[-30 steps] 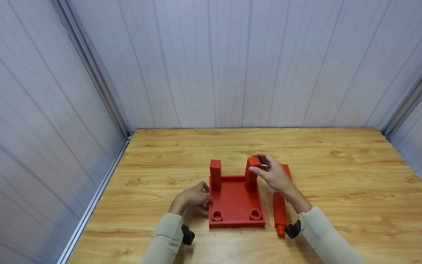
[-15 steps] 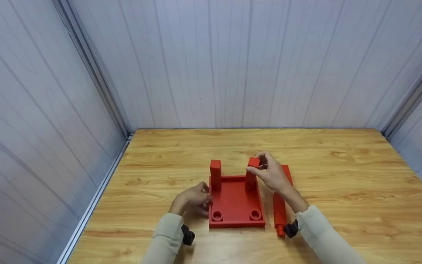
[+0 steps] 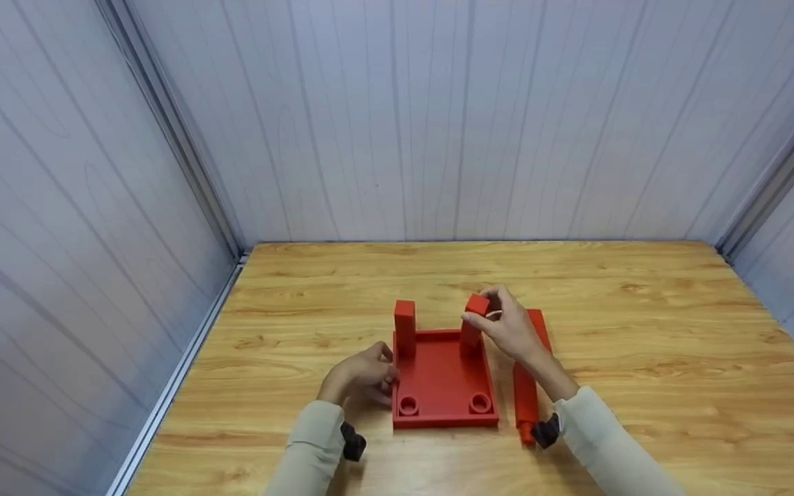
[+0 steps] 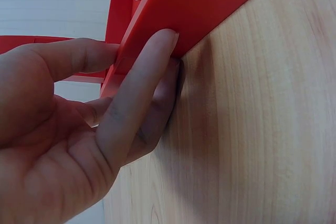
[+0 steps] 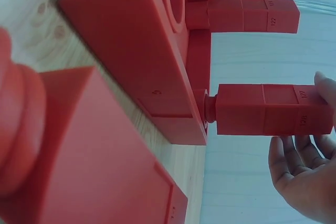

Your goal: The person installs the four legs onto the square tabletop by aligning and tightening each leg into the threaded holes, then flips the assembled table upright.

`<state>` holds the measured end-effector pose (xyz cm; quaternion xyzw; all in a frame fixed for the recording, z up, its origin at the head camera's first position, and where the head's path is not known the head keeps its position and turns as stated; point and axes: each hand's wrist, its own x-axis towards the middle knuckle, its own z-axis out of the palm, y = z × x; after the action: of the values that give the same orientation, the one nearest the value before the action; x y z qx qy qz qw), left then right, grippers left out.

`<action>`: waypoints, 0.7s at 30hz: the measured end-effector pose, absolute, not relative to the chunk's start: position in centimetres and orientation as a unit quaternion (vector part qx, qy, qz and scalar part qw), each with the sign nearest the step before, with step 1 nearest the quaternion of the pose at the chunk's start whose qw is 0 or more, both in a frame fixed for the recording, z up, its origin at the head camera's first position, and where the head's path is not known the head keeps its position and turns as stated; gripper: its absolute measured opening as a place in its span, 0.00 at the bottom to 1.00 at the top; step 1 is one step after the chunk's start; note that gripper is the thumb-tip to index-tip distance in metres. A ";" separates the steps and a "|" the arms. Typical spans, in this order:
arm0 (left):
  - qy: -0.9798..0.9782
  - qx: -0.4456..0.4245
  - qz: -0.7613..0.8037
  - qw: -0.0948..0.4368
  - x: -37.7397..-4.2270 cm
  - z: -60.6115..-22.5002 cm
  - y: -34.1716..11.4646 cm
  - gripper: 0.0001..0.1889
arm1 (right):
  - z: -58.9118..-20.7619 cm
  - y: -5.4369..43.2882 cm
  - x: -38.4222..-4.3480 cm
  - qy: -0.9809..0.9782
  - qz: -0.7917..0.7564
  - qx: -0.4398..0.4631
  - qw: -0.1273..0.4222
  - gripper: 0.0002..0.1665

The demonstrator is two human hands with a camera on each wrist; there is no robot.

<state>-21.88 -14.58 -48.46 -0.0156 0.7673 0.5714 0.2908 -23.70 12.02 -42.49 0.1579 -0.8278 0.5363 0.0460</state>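
1. Head view. Tray (image 3: pixel 438 377) lay flat on the table (image 3: pixel 300 296). Left post (image 3: pixel 405 329) stood upright in its far left corner; right post (image 3: pixel 471 339) stood at the far right corner. Right hand (image 3: pixel 513 332) pinched the right post near its top, thumb on the near side. Left hand (image 3: pixel 364 367) gripped the tray's left wall. Both near sockets (image 3: pixel 480 404) unfilled. Loose post (image 3: pixel 526 399) lay to the right of the tray, just beside it, its far part hidden by the right forearm (image 3: pixel 553 375).

2. Left wrist view. Left hand's fingers held the left wall, one laid along the outer face, another at the rim. A sound brace, I judged: low, clear of both posts, fit to keep the tray from sliding or twisting.

3. Right wrist view. Peg (image 5: pixel 210 109) showed as a narrow neck beneath the right post; left post showed none. Took the step to be seating the right post, not fully down. Good handling called for the post square and pressure straight along it; so high a grip could easily have levered it aslant. Push or twist fit, could not tell. Fair check: neck gone, tops level.
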 end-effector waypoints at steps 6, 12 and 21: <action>0.769 -0.013 0.571 0.287 -21.8 -48.3 -14.6 0.17 | -43.8 12.7 -24.4 -0.815 0.553 0.172 0.012 0.28; 0.762 -0.019 0.576 0.293 -21.8 -48.3 -14.6 0.16 | -45.9 13.9 -25.7 -0.774 0.595 0.215 -0.025 0.31; 0.768 -0.020 0.569 0.293 -21.8 -48.4 -14.6 0.15 | -45.9 13.9 -26.2 -0.719 0.642 0.265 -0.039 0.27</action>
<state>-21.83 -14.56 -48.44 -0.0196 0.7677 0.5693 0.2935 -26.19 13.94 -45.87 0.2653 -0.7185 0.6417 -0.0388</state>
